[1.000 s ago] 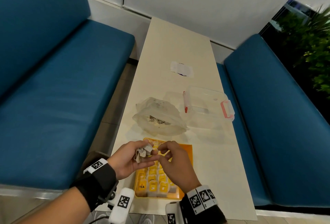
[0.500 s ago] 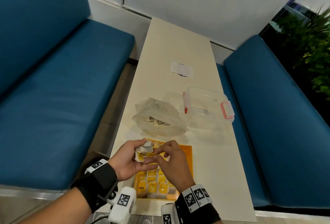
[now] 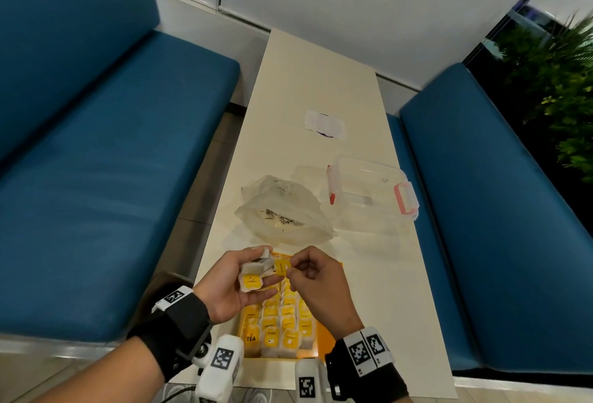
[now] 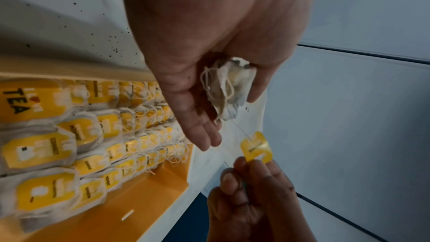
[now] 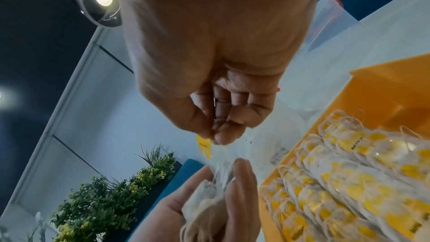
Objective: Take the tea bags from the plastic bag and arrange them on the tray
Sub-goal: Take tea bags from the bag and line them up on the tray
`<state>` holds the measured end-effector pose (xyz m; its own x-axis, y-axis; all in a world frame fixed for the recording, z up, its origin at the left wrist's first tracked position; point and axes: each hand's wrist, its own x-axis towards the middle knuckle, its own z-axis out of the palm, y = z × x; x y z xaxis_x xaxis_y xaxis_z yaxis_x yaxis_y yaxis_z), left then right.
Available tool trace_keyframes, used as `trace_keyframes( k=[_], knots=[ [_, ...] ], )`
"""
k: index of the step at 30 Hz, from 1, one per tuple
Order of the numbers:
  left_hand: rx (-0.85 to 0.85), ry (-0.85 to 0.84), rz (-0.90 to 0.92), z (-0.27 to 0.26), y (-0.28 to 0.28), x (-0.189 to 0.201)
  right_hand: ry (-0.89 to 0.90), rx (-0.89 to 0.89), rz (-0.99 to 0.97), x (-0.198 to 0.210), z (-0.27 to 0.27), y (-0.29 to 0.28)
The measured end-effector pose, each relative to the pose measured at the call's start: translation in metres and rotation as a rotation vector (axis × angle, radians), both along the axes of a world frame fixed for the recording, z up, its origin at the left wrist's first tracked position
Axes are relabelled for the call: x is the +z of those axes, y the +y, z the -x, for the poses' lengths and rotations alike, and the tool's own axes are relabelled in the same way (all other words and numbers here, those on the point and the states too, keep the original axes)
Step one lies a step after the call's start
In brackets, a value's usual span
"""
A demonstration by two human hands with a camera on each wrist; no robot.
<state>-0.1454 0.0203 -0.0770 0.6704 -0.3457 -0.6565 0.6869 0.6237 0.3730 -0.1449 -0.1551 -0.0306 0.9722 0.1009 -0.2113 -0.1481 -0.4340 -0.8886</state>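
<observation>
Nearest, orange tray (image 3: 327, 343) already packed with rows of tea bags (image 3: 282, 332). Above it, left hand (image 3: 236, 284) cupping a tangled clump of bags (image 4: 229, 87); right hand (image 3: 316, 277) pinching one yellow tag (image 4: 256, 147). Light, soft, probably tear-prone; better held by the pouch than pulled by the thread. Beyond, plastic bag (image 3: 282, 210) slack.

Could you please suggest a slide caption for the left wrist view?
Left hand cradles a bundle of tea bags while the right hand pinches one yellow tag beside the filled orange tray.

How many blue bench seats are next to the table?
2: one blue bench seat along the table's left side, the other along its right. Any others would be out of view.
</observation>
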Motion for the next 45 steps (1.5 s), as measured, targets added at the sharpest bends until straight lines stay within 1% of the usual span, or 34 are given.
trace_keyframes(
  k=[13, 22, 27, 30, 35, 39, 41, 45],
  knots=[
    [-0.009, 0.017, 0.031, -0.004, 0.001, 0.004, -0.117, -0.004, -0.050, 0.036, -0.015, -0.007],
    [0.012, -0.037, 0.014, -0.007, -0.005, -0.001, -0.113, 0.028, -0.100, 0.056, -0.019, -0.007],
    [0.023, -0.032, -0.012, -0.009, -0.006, -0.001, -0.110, 0.037, -0.174, 0.065, -0.019, -0.007],
    [0.048, -0.023, -0.003, -0.009, -0.007, -0.001, -0.105, 0.046, -0.177, 0.069, -0.021, -0.009],
    [0.070, -0.024, 0.053, -0.010, -0.007, 0.003, -0.019, 0.056, -0.085, 0.061, -0.026, -0.017],
    [0.088, -0.030, 0.073, -0.010, -0.009, 0.005, 0.054, 0.163, 0.019, 0.046, -0.024, -0.021],
    [0.087, -0.033, 0.073, -0.009, -0.011, 0.006, 0.075, 0.174, 0.020, 0.037, -0.022, -0.019],
    [0.059, -0.032, 0.067, -0.007, -0.013, 0.008, 0.098, 0.112, -0.022, 0.021, -0.022, -0.014]
  ],
)
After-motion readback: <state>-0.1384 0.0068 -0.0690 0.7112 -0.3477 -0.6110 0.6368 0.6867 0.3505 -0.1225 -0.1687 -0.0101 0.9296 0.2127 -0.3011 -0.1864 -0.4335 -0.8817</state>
